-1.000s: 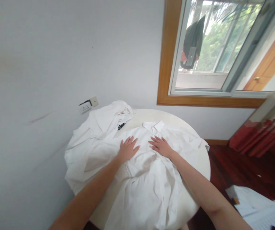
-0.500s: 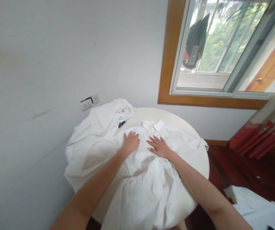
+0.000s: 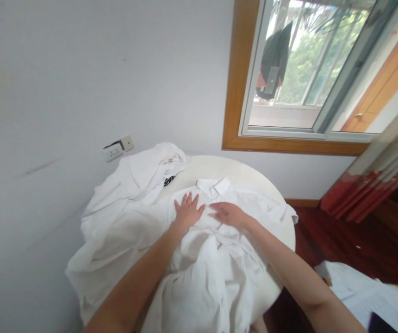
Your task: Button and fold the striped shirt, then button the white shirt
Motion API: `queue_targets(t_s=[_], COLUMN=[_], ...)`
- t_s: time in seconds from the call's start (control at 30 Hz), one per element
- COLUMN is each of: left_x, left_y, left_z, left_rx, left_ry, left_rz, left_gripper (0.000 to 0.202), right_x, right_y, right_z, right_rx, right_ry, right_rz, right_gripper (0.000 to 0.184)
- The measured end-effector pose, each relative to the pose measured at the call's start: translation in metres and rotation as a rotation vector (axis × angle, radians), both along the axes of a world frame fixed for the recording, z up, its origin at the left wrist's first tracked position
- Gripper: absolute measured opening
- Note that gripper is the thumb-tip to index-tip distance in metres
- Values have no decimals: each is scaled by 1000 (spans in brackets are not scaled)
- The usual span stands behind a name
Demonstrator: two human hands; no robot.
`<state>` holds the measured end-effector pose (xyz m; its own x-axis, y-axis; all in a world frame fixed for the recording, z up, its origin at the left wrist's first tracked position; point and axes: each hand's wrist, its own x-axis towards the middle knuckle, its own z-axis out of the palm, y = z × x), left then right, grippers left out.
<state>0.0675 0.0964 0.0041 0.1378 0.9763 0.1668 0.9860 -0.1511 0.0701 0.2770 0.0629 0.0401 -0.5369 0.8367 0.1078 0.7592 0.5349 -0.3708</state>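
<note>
A white collared shirt [image 3: 209,273] lies spread over a round white table [image 3: 244,169], its collar toward the wall and its lower part bunched toward me. My left hand [image 3: 188,212] rests palm down on the upper chest of the shirt, fingers spread. Just right of it, my right hand [image 3: 229,215] is over the front of the shirt below the collar, slightly blurred, with its fingers stretched toward the left hand. Neither hand grips the cloth. Creases gather in the fabric below both hands.
More white cloth [image 3: 133,173] is heaped at the table's left, against the wall, beside a small black patterned piece [image 3: 169,180]. A wall socket [image 3: 113,151] sits above it. Papers [image 3: 365,291] lie at lower right, with a red and cream curtain [image 3: 355,196] beyond.
My right hand has turned, its fingers now pointing left rather than fanned out. The left hand has spread slightly. The view has shifted a little to the right, and the lower shirt is more bunched.
</note>
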Motion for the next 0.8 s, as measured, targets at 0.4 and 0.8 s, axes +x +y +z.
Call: queue_targets(t_s=[0.4,0.8], left_x=[-2,25], left_y=[8,4], left_z=[5,5], left_rx=[-123,51], left_ry=[-30,-28], left_rz=[46,-268], left_gripper=[76,55], right_x=[61,68], right_y=[34,55], right_z=[-30,-31], right_rx=[-14,18], right_ry=[-276,-293], right_rz=[-629,-556], right_gripper=[71,71])
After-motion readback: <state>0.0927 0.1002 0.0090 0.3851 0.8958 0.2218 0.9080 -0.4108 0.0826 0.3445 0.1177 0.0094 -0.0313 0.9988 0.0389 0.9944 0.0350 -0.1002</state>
